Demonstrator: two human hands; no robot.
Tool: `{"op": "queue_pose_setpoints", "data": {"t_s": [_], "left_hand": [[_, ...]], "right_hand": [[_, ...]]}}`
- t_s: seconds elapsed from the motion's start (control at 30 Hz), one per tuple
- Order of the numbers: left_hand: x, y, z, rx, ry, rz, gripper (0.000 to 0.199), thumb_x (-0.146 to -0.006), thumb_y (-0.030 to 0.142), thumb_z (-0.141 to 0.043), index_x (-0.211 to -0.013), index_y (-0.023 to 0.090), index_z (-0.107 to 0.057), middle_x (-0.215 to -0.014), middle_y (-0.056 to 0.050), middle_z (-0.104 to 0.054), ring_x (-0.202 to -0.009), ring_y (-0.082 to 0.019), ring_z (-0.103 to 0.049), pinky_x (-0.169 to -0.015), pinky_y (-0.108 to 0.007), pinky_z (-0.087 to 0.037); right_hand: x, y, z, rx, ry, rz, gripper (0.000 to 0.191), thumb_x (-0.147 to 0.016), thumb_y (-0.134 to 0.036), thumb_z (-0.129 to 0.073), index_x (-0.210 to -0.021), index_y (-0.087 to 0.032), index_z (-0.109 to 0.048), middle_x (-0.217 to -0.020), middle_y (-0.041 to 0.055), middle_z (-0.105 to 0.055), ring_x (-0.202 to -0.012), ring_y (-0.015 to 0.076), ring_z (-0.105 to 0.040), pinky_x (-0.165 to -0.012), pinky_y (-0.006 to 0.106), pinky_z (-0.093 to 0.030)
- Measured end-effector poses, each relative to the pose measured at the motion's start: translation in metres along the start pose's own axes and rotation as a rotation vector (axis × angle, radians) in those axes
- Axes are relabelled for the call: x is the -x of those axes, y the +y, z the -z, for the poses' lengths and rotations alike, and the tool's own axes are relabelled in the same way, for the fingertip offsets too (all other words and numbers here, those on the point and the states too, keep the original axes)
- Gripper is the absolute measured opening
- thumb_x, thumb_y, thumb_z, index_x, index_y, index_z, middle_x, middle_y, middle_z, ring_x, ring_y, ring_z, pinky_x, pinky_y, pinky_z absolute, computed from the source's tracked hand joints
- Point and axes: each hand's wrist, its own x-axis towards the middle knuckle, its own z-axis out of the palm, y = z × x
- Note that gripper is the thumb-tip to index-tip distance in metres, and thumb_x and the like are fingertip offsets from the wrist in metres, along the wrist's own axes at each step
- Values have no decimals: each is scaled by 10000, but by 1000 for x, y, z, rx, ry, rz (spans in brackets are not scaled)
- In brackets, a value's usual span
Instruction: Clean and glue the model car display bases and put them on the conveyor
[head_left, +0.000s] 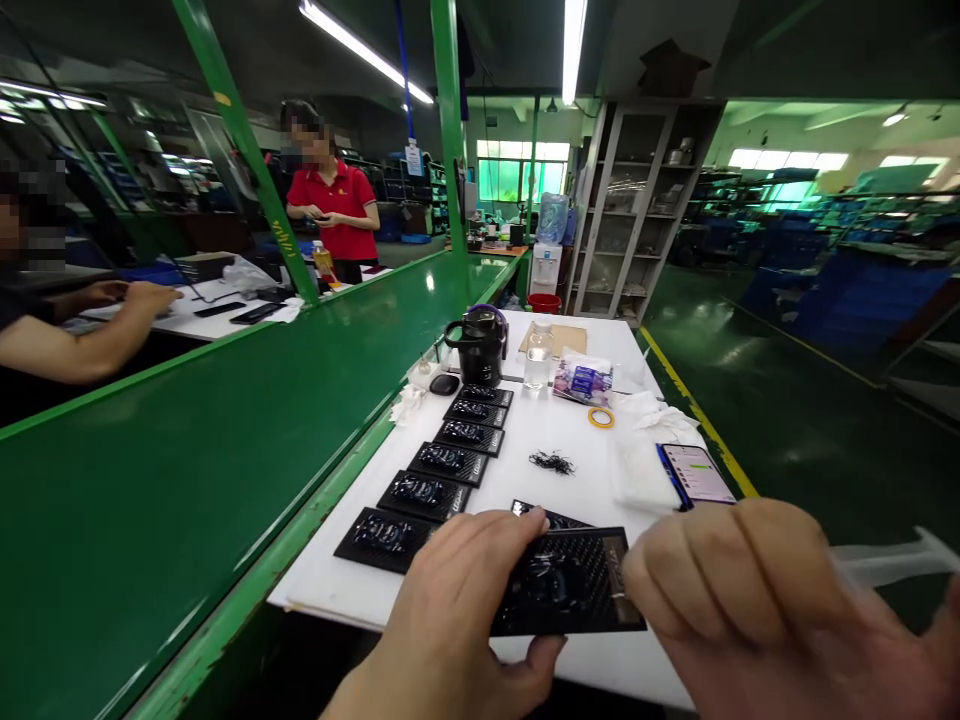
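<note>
My left hand (457, 610) grips a flat black panel (559, 590) by its left end, thumb below and fingers on top. The panel has a woven-look surface, a raised glossy shape and a brownish strip with lettering at its right end. My right hand (742, 580) is curled into a fist at that right end, slightly blurred. A thin, translucent whitish strip (885, 562) sticks out behind its fingers; what kind of material it is, I cannot tell. Behind the held panel, another black panel (551, 517) lies partly hidden. Several similar black panels (420, 490) form a row on the left of the white table (517, 490).
Black scraps (552, 462) lie mid-table. Beyond stand a black tumbler (481, 345) and a clear bottle (538, 355), near a yellow tape roll (601, 418). A phone (697, 472) rests at right. A green partition (300, 390) borders the left; two people work behind it.
</note>
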Motion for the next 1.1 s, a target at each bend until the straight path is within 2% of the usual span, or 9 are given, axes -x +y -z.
{"op": "queue_pose_setpoints", "data": {"t_s": [0.03,0.1,0.17,0.27,0.47,0.57,1.1], "left_hand": [[-5,6,-5,4,7,-18,816,-624,265,-750,-1358,307,-396,-1153,-57,-707,-1059,-299,-679,-944,-446,-553],[-11,10,-8,2,27,-18,835,-617,272,-745,-1368,299,-383,-1149,-58,-708,-1051,-297,-680,-941,-442,-550],[-11,8,-7,-8,51,-6,852,-610,286,-742,-1379,295,-376,-1146,-61,-707,-1041,-301,-682,-930,-441,-552],[-7,4,-4,-25,73,-7,854,-615,301,-736,-1387,283,-373,-1140,-67,-710,-1028,-299,-687,-913,-430,-559],[-5,8,2,-56,113,-38,683,-652,253,-662,-1308,204,-477,-1124,-80,-719,-1011,-263,-696,-901,-390,-569],[-5,8,3,-73,119,-52,658,-657,259,-652,-1293,180,-499,-1116,-84,-723,-1008,-250,-699,-900,-374,-572],[-12,11,0,-72,101,-51,629,-622,248,-654,-1236,194,-527,-1083,-56,-737,-969,-223,-709,-866,-339,-579]], "right_hand": [[-2,-3,-3,-209,17,-15,704,-889,-731,39,-710,-263,-456,-531,-21,-218,-458,182,-273,-455,338,-326],[-9,-7,-6,-614,97,-59,690,-856,-829,-135,-573,-232,-332,-479,-28,-213,-441,156,-263,-474,328,-312],[-17,-7,-8,-742,90,-113,698,-818,-839,-326,-511,-216,-260,-446,-38,-195,-433,133,-249,-491,316,-293],[-21,-3,-13,-808,92,-144,659,-819,-741,-440,-480,-212,-240,-429,-43,-193,-429,121,-237,-485,303,-263],[-17,5,-22,-857,118,-148,647,-845,-725,-419,-488,-208,-266,-442,-44,-221,-453,119,-244,-499,306,-255],[-18,7,-23,-865,100,-146,632,-853,-709,-413,-494,-207,-274,-446,-44,-225,-458,119,-236,-493,307,-239],[-18,15,-21,-848,117,-120,606,-867,-667,-426,-494,-208,-293,-446,-45,-235,-452,117,-238,-492,310,-233]]}}
